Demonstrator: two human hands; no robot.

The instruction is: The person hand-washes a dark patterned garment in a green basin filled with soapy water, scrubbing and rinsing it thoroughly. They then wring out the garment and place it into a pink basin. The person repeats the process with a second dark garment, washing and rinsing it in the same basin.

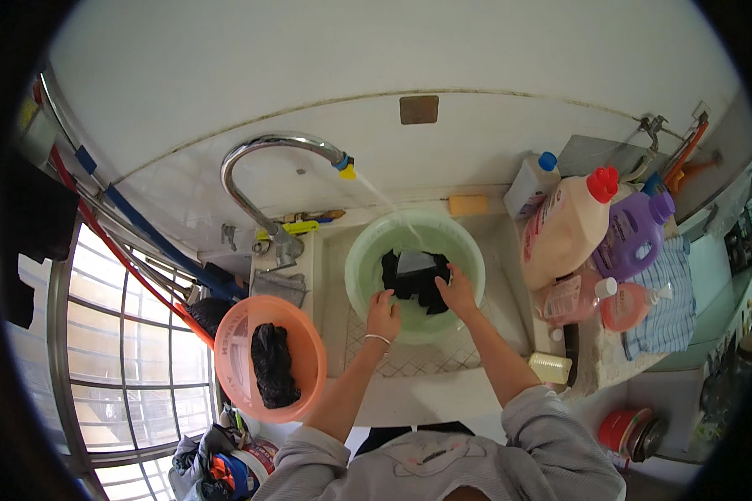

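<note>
A pale green plastic basin (355,275) stands in the sink (333,313). In its water lies a bunched black garment (413,285) with a grey patch (415,263) on top. My left hand (383,316), wearing a white bangle, hovers over the basin's front left, fingers apart and just beside the cloth. On the other side my right hand (459,293) has thumb and fingers spread at the garment's right edge; whether the tips touch it is unclear. Water runs from the chrome faucet (282,139) with a yellow nozzle (348,171) into the basin.
An orange basin (313,357) holding a twisted black cloth (272,366) stands left of the sink. Several detergent bottles, including a cream jug (567,225) and a purple jug (630,235), crowd the right counter. A yellow sponge (468,205) rests behind the green basin.
</note>
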